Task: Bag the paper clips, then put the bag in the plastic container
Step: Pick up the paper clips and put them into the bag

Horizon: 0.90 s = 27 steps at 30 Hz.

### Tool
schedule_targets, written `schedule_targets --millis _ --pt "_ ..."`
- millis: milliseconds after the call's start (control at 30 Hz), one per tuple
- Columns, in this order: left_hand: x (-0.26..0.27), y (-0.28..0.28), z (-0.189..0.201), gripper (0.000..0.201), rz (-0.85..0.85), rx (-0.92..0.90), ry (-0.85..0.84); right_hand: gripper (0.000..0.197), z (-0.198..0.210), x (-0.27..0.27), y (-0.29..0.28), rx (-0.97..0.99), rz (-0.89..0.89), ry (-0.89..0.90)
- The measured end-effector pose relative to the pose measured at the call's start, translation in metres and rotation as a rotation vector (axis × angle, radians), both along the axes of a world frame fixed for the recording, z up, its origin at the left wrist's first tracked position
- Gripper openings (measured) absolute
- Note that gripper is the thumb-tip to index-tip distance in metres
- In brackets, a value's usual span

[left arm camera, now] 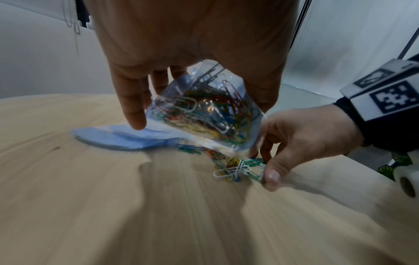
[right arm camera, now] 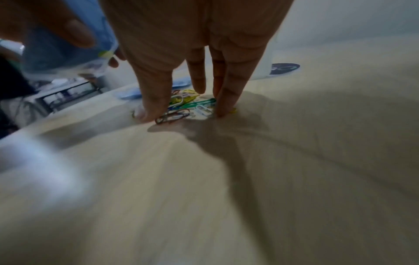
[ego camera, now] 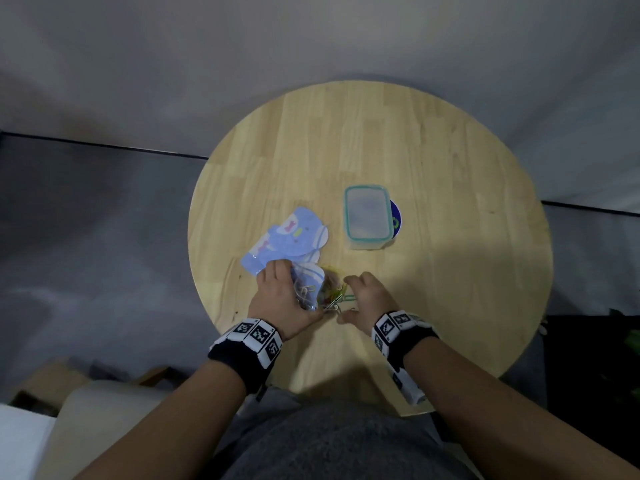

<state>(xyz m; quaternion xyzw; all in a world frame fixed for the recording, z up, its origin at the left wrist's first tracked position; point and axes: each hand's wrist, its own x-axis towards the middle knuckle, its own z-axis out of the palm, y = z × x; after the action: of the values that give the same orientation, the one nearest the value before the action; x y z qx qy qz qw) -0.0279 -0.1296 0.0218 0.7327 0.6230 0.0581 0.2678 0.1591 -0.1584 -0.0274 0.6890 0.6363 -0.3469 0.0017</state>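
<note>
On the round wooden worktop [ego camera: 433, 161] the left hand [ego camera: 282, 299] holds a small clear bag [left arm camera: 204, 114] that already has many coloured paper clips inside; the thumb is on one side of the bag and the fingers [left arm camera: 133, 100] on the other, so this grip is closed around the bag, which is lifted a little and tilted toward the loose clips. The loose paper clips [left arm camera: 235, 166] lie in a small heap on the worktop just below the bag's lower edge, at about 6 o'clock from the middle of the worktop, between the two hands. The right hand [ego camera: 369, 303] is over this heap with a narrow grip: its thumb [right arm camera: 156, 100] and fingertips [right arm camera: 224, 104] press down on each side of the clips and pinch some of them, green, white and red ones. At about 9 o'clock from the heap, a few flat blue bags [ego camera: 287, 240] with a cartoon print lie in a pile, just beside the left hand. The plastic container [ego camera: 367, 216], clear with a teal rim, stands at about 1 o'clock from the hands, well apart from them; whether its lid is on I cannot tell. A dark blue round sticker [ego camera: 395, 220] shows at its right side.
</note>
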Motion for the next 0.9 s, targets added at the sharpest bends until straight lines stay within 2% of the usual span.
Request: schedule_targets --millis 33,100,200,300,433,667,767,900 --pt "0.000 0.000 0.000 0.073 0.003 -0.006 0.000 0.072 0.000 -0.001 0.000 -0.007 0.050 -0.023" --pt "0.000 0.001 0.000 0.073 0.008 -0.011 -0.002 0.059 0.000 -0.002 0.001 0.004 0.104 -0.057" --pt "0.001 0.004 0.000 0.074 0.003 -0.005 -0.007 0.037 0.000 0.000 0.003 0.057 0.091 -0.048" --pt "0.000 0.005 -0.001 0.074 -0.002 -0.001 0.001 0.023 0.001 0.004 0.001 0.084 0.081 -0.043" --pt "-0.001 0.004 -0.002 0.077 -0.005 -0.025 0.003 0.013 0.003 0.005 -0.002 0.095 0.128 -0.102" --pt "0.004 0.002 -0.001 0.081 -0.020 -0.034 -0.008 0.013 0.005 0.009 -0.006 0.100 0.132 -0.100" --pt "0.007 0.002 -0.002 0.076 -0.030 -0.032 -0.018 0.014 0.015 0.012 -0.006 0.066 0.021 -0.044" --pt "0.014 0.001 -0.004 0.067 -0.060 -0.009 -0.019 0.009 0.038 0.022 -0.007 0.095 -0.277 0.145"
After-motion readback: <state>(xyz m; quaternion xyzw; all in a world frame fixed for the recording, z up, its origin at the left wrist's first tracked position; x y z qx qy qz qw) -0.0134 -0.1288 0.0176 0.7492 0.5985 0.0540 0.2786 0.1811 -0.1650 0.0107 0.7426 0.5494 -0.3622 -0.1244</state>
